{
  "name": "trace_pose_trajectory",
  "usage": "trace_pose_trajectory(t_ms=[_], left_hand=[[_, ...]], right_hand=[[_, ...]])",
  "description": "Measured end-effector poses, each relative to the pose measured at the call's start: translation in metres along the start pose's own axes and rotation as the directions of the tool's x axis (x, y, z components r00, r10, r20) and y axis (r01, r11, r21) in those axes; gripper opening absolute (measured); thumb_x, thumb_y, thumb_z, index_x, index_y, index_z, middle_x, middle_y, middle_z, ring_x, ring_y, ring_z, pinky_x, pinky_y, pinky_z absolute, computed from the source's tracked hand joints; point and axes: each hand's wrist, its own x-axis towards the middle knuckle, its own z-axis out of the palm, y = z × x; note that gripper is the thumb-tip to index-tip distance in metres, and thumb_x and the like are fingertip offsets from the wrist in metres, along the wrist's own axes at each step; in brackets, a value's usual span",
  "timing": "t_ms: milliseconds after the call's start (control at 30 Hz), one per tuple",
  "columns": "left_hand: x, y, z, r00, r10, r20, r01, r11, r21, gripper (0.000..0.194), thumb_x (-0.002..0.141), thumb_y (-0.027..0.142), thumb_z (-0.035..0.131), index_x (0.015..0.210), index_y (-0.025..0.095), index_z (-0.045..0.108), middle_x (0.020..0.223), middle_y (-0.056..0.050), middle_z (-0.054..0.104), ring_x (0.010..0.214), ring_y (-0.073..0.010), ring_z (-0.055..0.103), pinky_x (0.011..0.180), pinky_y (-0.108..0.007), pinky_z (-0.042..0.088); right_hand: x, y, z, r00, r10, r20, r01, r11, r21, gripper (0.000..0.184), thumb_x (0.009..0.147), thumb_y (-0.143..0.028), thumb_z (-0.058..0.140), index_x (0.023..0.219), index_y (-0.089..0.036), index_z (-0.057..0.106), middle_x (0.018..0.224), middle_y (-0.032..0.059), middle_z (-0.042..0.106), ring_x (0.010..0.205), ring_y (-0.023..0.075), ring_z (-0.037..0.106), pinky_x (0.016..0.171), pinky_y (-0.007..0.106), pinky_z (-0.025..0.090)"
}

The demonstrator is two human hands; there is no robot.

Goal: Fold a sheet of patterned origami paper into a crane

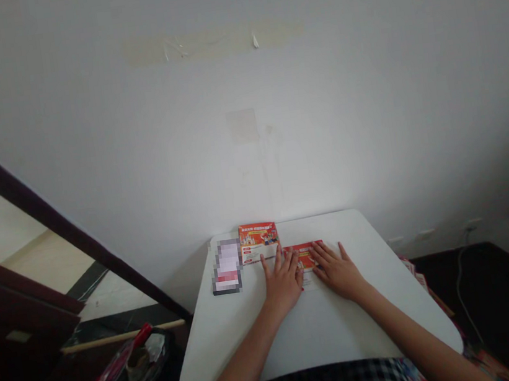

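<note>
My left hand (284, 279) and my right hand (338, 272) lie flat side by side on a white table (319, 325), fingers stretched out. Both press on a red and white leaflet (307, 253) that shows between and beyond the fingers; most of it is hidden under the hands. A second red and white leaflet (258, 242) lies just beyond my left hand, near the table's far edge. A phone (226, 266) lies to the left of that leaflet, its screen blurred out.
The table stands against a plain white wall (245, 123). At the lower left are a bin with a clear bag (134, 362) and a wooden stick (123, 336). A cable (463, 294) runs over the dark floor at the right.
</note>
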Motion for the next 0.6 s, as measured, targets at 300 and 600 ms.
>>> trace_pose_trajectory(t_ms=[300,600], left_hand=[[-0.0026,-0.0012,0.0004,1.000,-0.026,-0.001,0.026,1.000,0.011,0.051,0.101,0.046,0.030,0.148,0.031,0.042,0.159,-0.002,0.035,0.153,-0.0273,0.015,0.116,-0.072,-0.010],[-0.0013,-0.0008,-0.0016,0.999,-0.025,-0.032,0.025,1.000,0.014,0.053,0.101,0.048,0.032,0.148,0.027,0.042,0.158,-0.006,0.037,0.152,-0.0289,0.018,0.115,-0.073,-0.011]], right_hand=[[-0.0051,0.0058,0.0038,0.991,0.125,-0.054,-0.126,0.992,-0.017,0.064,0.099,-0.058,0.028,0.155,-0.027,0.025,0.158,0.0071,0.033,0.148,0.0281,0.027,0.119,0.065,0.010],[-0.0060,0.0063,0.0033,0.990,0.128,-0.055,-0.129,0.992,-0.016,0.066,0.098,-0.059,0.028,0.155,-0.026,0.025,0.160,0.0070,0.029,0.149,0.0294,0.024,0.120,0.065,0.007]])
